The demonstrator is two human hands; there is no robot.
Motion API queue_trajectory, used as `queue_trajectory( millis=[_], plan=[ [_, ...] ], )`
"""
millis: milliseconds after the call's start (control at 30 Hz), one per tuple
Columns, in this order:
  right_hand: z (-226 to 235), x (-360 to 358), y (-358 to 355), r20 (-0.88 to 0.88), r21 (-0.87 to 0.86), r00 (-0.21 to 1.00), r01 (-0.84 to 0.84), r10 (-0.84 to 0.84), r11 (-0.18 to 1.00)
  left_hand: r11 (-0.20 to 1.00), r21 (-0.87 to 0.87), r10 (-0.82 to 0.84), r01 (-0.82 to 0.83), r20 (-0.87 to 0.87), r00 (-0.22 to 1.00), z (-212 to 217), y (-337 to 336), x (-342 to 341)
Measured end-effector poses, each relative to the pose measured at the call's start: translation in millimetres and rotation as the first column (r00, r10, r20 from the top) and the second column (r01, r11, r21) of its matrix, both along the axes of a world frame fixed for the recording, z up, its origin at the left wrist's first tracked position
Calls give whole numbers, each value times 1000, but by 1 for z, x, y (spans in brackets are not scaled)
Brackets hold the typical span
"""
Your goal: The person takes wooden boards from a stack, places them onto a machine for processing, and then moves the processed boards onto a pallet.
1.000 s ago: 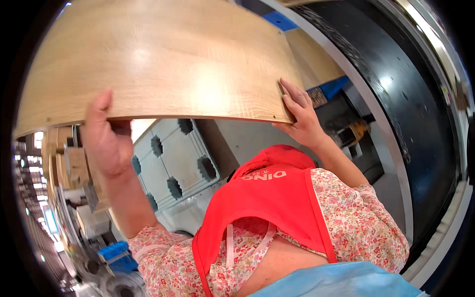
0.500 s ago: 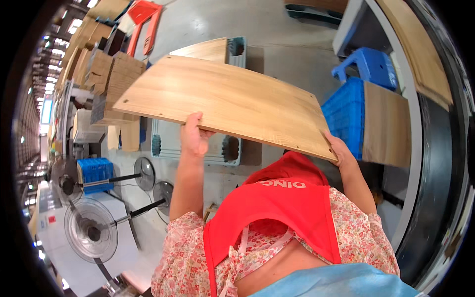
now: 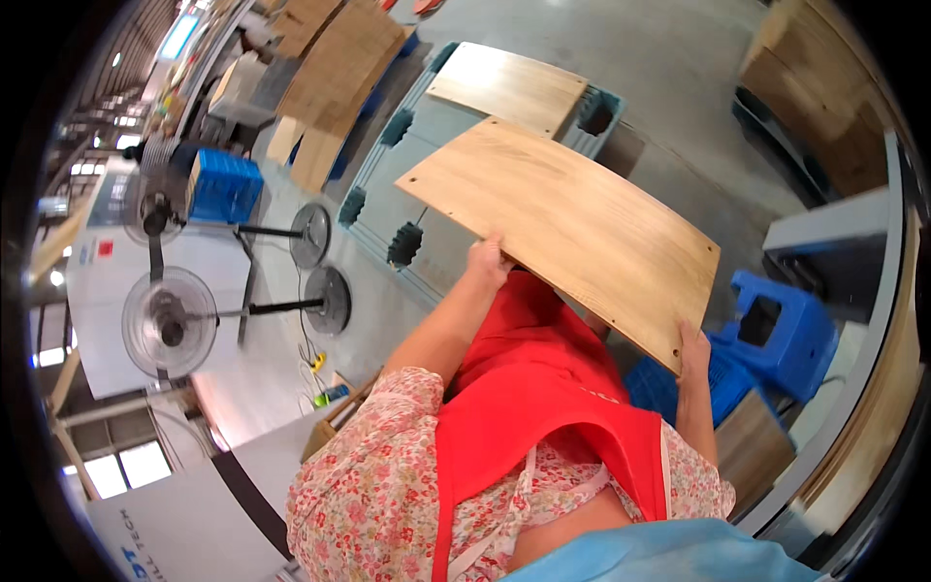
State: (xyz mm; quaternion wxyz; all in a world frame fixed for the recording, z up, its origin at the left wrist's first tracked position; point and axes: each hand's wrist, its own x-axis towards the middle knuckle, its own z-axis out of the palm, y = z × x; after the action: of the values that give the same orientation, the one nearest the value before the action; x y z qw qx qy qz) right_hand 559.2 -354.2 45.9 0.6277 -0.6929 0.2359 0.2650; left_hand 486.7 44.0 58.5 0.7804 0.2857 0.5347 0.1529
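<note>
Between my two hands I carry a light wood-grain panel (image 3: 572, 228) with small holes near its corners and along its near edge. My left hand (image 3: 490, 260) grips the near long edge, thumb on top and fingers underneath, mostly hidden. At the panel's right end, my right hand (image 3: 692, 351) is closed round the near corner. Beyond it, a similar wood panel (image 3: 509, 85) lies on a grey-green plastic pallet (image 3: 373, 242) on the floor. The held panel is tilted and overlaps part of the pallet from this viewpoint.
To the right stand a blue plastic stool (image 3: 786, 335) and a blue crate (image 3: 722, 388) with a board by it. Two standing fans (image 3: 170, 320) are on the left, near a blue crate (image 3: 225, 184). Stacked boards (image 3: 339, 68) stand far left; more boards (image 3: 815, 97) are far right.
My view and body have turned, so the pallet now shows ahead and left of the panel. Both hands keep hold of the panel, which appears farther right and lower.
</note>
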Motion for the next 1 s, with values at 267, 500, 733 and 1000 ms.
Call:
queue_trajectory(
  millis=[267, 500, 733, 1000],
  plan=[
    [-24, 139, 99, 14, -103, 999, -36, 38, 994, 996, -38, 85, -85, -12, 996, -71, 76, 126],
    [-108, 237, 256, 138, -110, 989, 60, -44, 992, 988, -87, 122, -126, -48, 991, -173, 218, 248],
    [-250, 324, 412, 36, -182, 998, 52, -46, 982, 996, -57, 68, -71, -60, 996, -328, 370, 324],
    [-435, 356, 493, 195, -143, 980, 63, -34, 988, 993, -1, 119, -121, -149, 982, -476, 461, 347]
  ],
)
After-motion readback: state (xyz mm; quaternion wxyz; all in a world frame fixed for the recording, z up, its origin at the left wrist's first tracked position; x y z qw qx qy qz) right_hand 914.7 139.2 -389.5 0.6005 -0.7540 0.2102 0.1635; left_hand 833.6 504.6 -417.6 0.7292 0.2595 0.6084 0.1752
